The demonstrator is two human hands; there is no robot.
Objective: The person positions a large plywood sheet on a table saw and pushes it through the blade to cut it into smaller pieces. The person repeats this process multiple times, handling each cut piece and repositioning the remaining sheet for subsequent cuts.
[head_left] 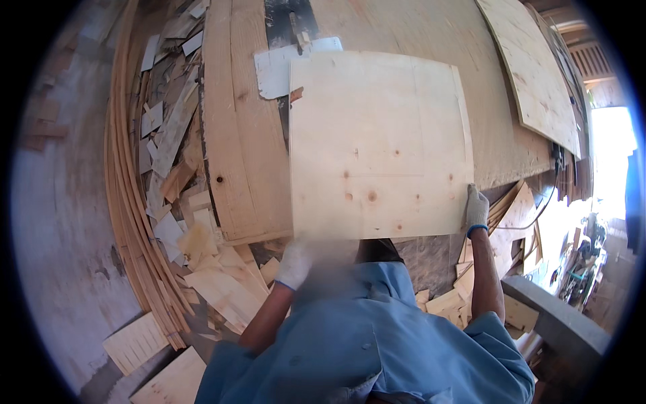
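A pale square plywood sheet [377,121] with several brown knots lies over the wooden work table [249,135]. My right hand [476,207], in a light knitted glove with a blue cuff, grips the sheet's right edge close to its near corner. At the near left corner is my left hand [294,264], gloved the same way. A blurred smear covers part of it, so its fingers do not show. Beyond the sheet's far left corner, a white plate [272,71] lies on the table beside a dark strip [286,20] bearing a small metal piece [300,37].
Long thin wood strips [128,202] and a heap of offcuts [178,161] run along the table's left side. More scraps [451,303] lie near my right arm. A larger plywood panel [531,74] rests at the far right, above a hanging cable [548,202]. A grey beam [558,313] stands lower right.
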